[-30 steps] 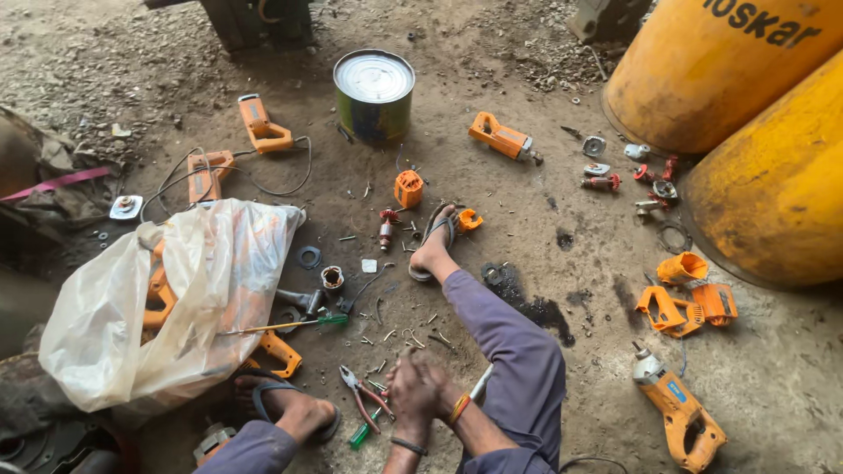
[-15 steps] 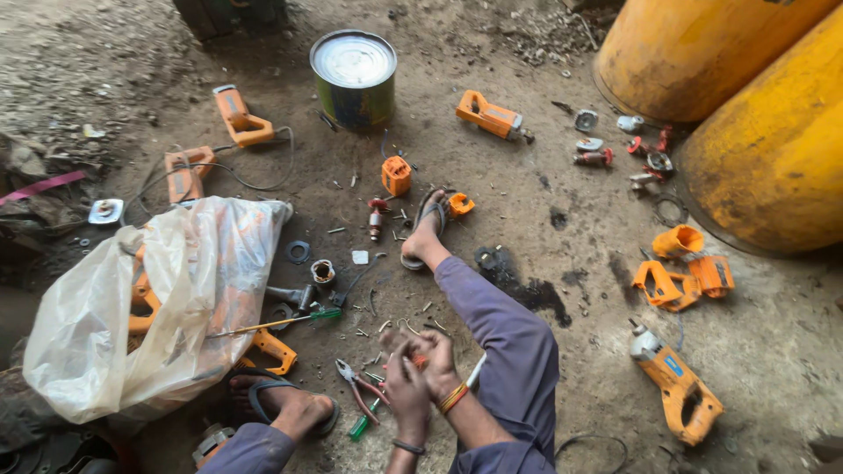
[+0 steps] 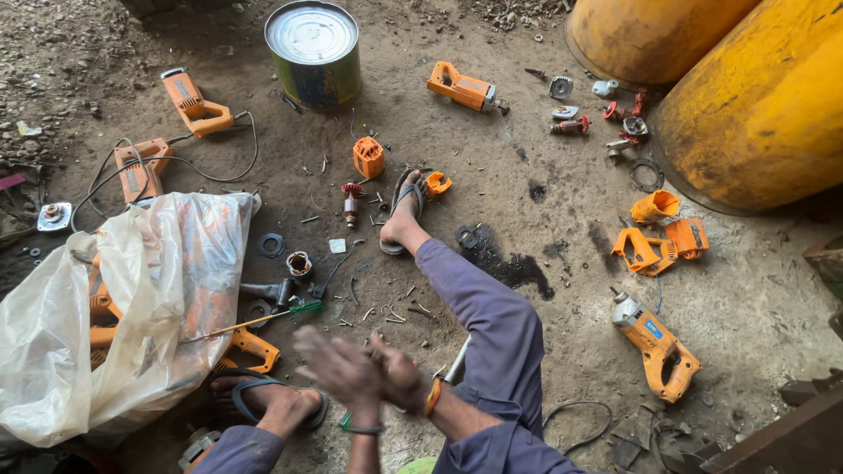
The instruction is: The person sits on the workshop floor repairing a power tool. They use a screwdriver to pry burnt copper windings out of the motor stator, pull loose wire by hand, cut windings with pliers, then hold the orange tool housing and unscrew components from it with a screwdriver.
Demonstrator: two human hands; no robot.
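A: Where were the person's hands?

B: Low in the middle of the view, over the dirt floor (image 3: 544,175) between the person's legs. The left hand (image 3: 338,369) and right hand (image 3: 397,377) were pressed close together and blurred. Whether either grip held anything could not be told.

A: What lay nearest them?

B: A long thin yellow-shafted screwdriver with a green handle (image 3: 263,320) lay just left of the hands, pointing into a crumpled clear plastic bag (image 3: 132,307) with orange tool housings inside. Small screws and metal bits were scattered on the floor above the hands.

A: And the person?

B: Seated, in purple trousers, with the right leg stretched forward and a foot in a dark sandal (image 3: 402,215).

A: What else was about?

B: A round tin can with a shiny lid (image 3: 313,53) stood at the top. Orange power tool bodies lay around, one an orange grinder with a grey metal head (image 3: 654,342) at the right. Two big yellow drums (image 3: 746,96) filled the upper right corner.
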